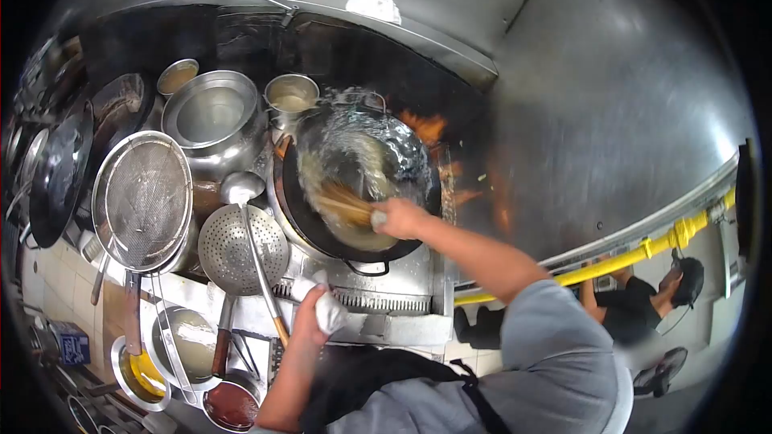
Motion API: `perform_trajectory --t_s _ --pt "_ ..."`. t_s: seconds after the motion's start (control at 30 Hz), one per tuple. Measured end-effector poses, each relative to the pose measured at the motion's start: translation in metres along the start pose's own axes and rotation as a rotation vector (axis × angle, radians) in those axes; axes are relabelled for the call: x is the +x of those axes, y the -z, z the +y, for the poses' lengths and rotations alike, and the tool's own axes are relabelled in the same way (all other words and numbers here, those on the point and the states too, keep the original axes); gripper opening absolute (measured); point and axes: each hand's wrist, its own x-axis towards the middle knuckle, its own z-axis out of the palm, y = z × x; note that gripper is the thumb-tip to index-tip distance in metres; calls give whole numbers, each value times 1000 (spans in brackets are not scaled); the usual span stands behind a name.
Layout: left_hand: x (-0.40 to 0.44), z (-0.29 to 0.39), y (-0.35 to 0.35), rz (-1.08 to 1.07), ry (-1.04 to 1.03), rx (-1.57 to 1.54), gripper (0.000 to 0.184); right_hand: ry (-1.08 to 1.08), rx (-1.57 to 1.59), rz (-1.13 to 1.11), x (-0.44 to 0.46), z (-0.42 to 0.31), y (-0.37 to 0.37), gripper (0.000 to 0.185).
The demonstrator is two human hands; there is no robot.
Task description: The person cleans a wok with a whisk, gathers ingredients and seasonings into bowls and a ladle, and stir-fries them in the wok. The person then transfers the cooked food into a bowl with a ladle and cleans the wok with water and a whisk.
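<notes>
A bamboo wok brush (pixel 344 202) is gripped in my right hand (pixel 400 219), its bristles down in the water inside a black wok (pixel 432 193). The water is swirling and splashing up the far side. Orange flames (pixel 426 126) show at the wok's right edge. My left hand (pixel 308 320) is closed around a folded white cloth (pixel 330 310), in front of the stove and beside the long handle of a ladle (pixel 243 188). Left of the wok lie a perforated skimmer (pixel 241 251) and a round mesh strainer (pixel 145 197).
A large metal pot (pixel 211 141) and a small pot (pixel 291 96) stand behind. At the lower left are a pan of red sauce (pixel 232 403) and a bowl with yellow liquid (pixel 146 375). A yellow pipe (pixel 643 251) runs at right, near another person (pixel 635 309).
</notes>
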Motion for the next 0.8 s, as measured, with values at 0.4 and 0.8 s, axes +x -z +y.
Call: perform_trajectory --t_s 0.4,0.8 --pt "121 -42 -64 373 -156 404 39 -185 508 -37 46 -33 2 67" --pt "101 -25 -68 297 -22 410 28 -302 62 263 82 21 23 25"
